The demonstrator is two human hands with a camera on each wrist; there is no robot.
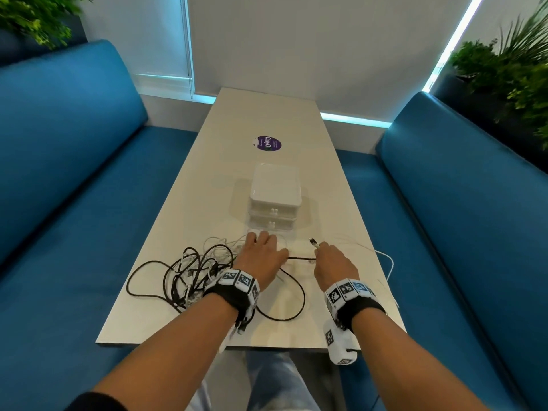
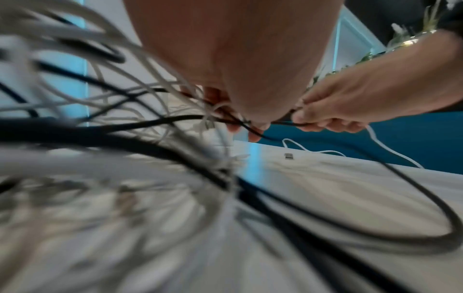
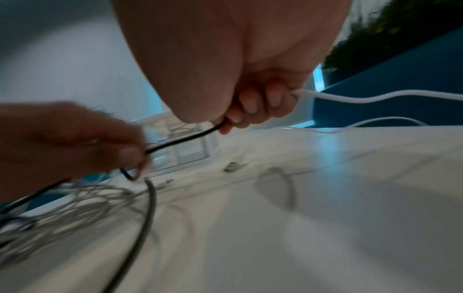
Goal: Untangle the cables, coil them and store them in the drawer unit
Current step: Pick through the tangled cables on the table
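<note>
1. My left hand (image 1: pixel 261 256) sits at the right edge of the tangle of black and white cables (image 1: pixel 192 271), fingers curled; on the left wrist view its fingertips pinch the black cable (image 1: pixel 301 258) along with some white strands.
2. My right hand (image 1: pixel 333 264) is closed on that same black cable near its plug (image 1: pixel 312 241), which sticks up past the knuckles. The right wrist view shows a white cable (image 3: pixel 375 97) also caught in those curled fingers.
3. A short, straight run of black cable spans the gap between my hands, just above the table (image 1: pixel 267 120).
4. Behind the left hand, the black cable swings back in a wide loop toward the near table edge.
5. The white drawer unit (image 1: pixel 275 197) stands just beyond my hands, mid-table, its two upper drawers closed.
6. A purple round sticker (image 1: pixel 267 143) lies farther back.
</note>
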